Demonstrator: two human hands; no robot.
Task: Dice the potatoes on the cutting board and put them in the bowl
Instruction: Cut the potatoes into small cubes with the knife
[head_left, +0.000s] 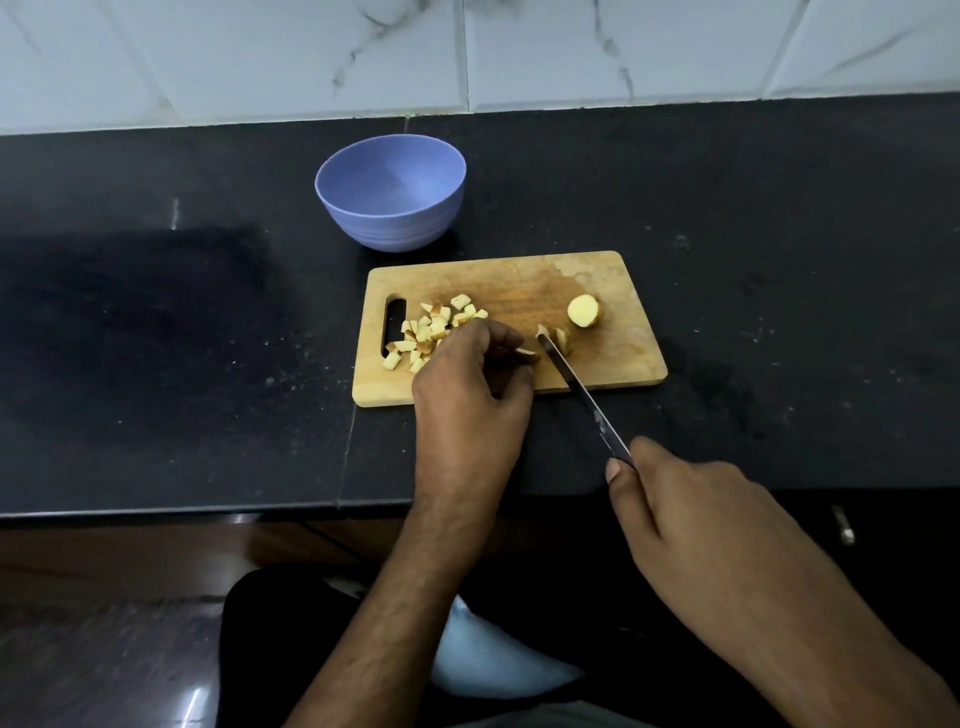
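Dicing potato on a wooden board.
Diced pieces lay by the cutting board's left edge, before an empty bowl; the left hand, fingers curled, pinched a slice; the right hand gripped the knife beside a potato half, on a black counter.

Lying on the counter: the cutting board, with the bowl standing just behind its left end, apart from it. Sitting on the board's left part, beside the handle slot: the diced pieces. Resting toward the right: the potato chunk. Between them, slices touching the knife tip, the blade reaching past the near edge.
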